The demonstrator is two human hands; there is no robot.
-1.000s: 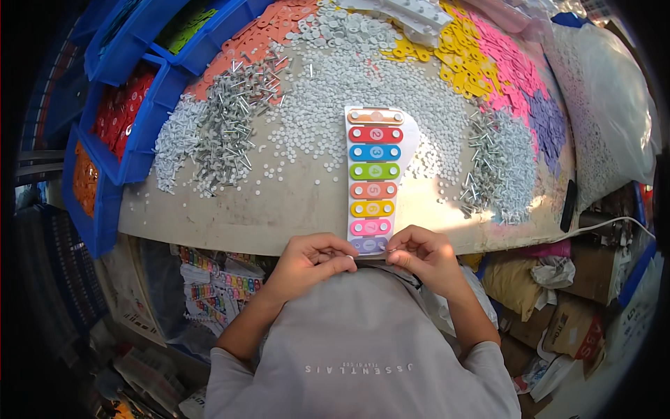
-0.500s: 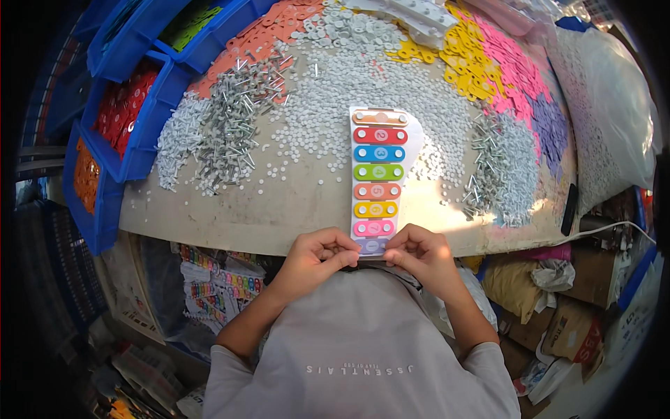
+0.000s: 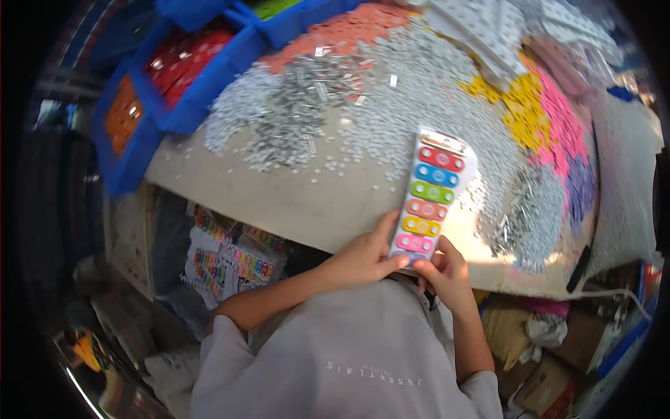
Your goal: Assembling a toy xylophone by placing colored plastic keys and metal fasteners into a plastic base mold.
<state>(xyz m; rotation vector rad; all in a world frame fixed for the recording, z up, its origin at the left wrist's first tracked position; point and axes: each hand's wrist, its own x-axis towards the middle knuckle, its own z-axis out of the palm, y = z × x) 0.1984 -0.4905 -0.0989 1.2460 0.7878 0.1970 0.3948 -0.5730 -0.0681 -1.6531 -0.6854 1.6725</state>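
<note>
A toy xylophone (image 3: 428, 209) with a white base and a row of coloured bars is held at the table's near edge, slightly slanted, its far end leaning right. My left hand (image 3: 366, 255) is closed on its near left side, with the thumb by the purple bar at the near end and a finger along the edge. My right hand (image 3: 447, 276) grips the near right corner, its thumb close to the left one. The thumbs partly cover the purple bar. Pale round fasteners show at both ends of several bars. The picture is blurred by motion.
Small white round pieces (image 3: 412, 98) spread over the table (image 3: 279, 199). Metal pins (image 3: 296, 105) lie left, more on the right. Yellow bars (image 3: 527, 115), pink bars (image 3: 562, 122) and purple bars (image 3: 581, 188) are heaped right. Blue bins (image 3: 192, 112) stand left. Finished-looking xylophones (image 3: 230, 265) lie below the table.
The whole view has shifted and tilted. The xylophone now slants, and my hands have gone from pinching at the purple bar to gripping the base from both sides.
</note>
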